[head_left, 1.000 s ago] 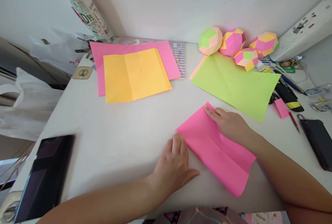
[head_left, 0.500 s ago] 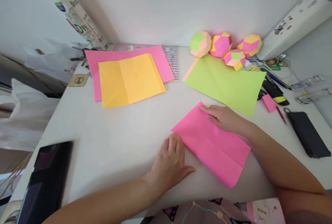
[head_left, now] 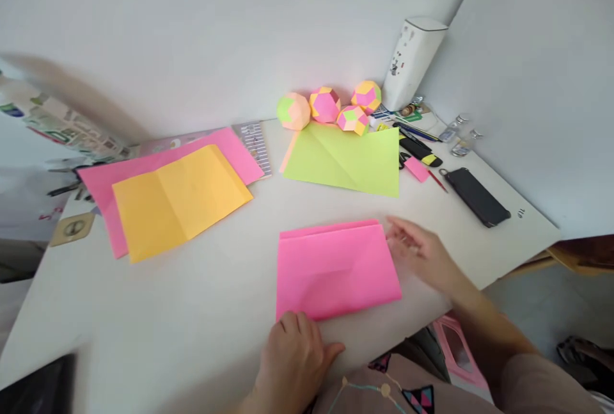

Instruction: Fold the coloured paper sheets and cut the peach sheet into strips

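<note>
A folded sheet of pink paper (head_left: 330,267) lies on the table in front of me, its near edge bulging as a rounded fold and its two far edges slightly offset. My left hand (head_left: 296,353) is at its near left corner, fingers curled down on the edge and thumb sticking out to the right. Just off the paper's right edge is my right hand (head_left: 417,251), slightly blurred, its fingers stretched out and holding nothing.
Left on the white table (head_left: 201,311), a yellow-orange sheet (head_left: 182,196) overlaps a larger pink sheet (head_left: 98,187). A green sheet (head_left: 345,158) lies before several paper balls (head_left: 293,111). A black phone (head_left: 480,196), a red pencil (head_left: 437,180) and glass bottles (head_left: 465,143) are rightward.
The view has swung right. The pink paper now lies squarer to me, with its far edges visible. My right hand has come off the paper to its right side; my left stays at the near edge.
</note>
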Demonstrator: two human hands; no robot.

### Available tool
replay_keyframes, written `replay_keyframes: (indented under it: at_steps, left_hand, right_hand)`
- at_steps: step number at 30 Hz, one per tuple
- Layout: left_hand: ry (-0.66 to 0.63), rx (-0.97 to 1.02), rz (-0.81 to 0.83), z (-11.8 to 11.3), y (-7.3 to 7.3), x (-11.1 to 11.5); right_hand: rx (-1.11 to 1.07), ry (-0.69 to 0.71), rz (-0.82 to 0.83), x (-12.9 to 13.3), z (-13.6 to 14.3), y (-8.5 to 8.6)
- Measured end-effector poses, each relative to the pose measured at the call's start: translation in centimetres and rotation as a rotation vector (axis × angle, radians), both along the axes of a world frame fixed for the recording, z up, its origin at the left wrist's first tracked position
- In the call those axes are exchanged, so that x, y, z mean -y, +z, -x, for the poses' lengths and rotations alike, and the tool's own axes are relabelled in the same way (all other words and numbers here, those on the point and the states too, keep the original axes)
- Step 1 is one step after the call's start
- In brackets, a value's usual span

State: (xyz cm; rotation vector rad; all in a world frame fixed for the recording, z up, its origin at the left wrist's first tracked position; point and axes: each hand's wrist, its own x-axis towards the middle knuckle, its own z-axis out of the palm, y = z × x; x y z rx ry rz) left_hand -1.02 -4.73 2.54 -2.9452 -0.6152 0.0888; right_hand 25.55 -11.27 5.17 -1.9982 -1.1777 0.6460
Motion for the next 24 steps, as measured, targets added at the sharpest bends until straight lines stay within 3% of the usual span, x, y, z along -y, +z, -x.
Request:
replay_keyframes:
  at_steps: [3,6,9,13,19,21,24]
  left_hand:
    - [-0.088,0.076,-0.011,0.3,-0.4,0.0]
    - [-0.184,0.131,0.034,0.2,-0.2,-1.1]
    - [-0.282,0.151,0.174,0.0,-0.1,-2.4]
    - [-0.316,0.096,0.338,-0.2,-0.4,-3.1]
    - [-0.2,0.039,0.555,-0.1,-0.6,-2.4]
    - [-0.16,0.095,0.502,-0.1,-0.9,-2.3]
    - [-0.226,0.226,0.23,-0.3,-1.5,-2.3]
  right_hand:
    - [0.022,-0.081,-0.076,2.2,3.9,-1.8]
    - [0.162,-0.157,-0.173,2.8,5.9,-3.1]
    - [0.232,-0.137,-0.201,2.6,6.1,-3.8]
    - [0.291,-0.08,-0.208,1.9,5.6,-4.0]
    - [0.256,0.046,-0.189,-0.2,4.8,-3.8]
    - [0.23,0.058,-0.179,-0.7,4.7,-3.7]
    - [0.226,0.059,-0.18,-0.9,4.7,-3.7]
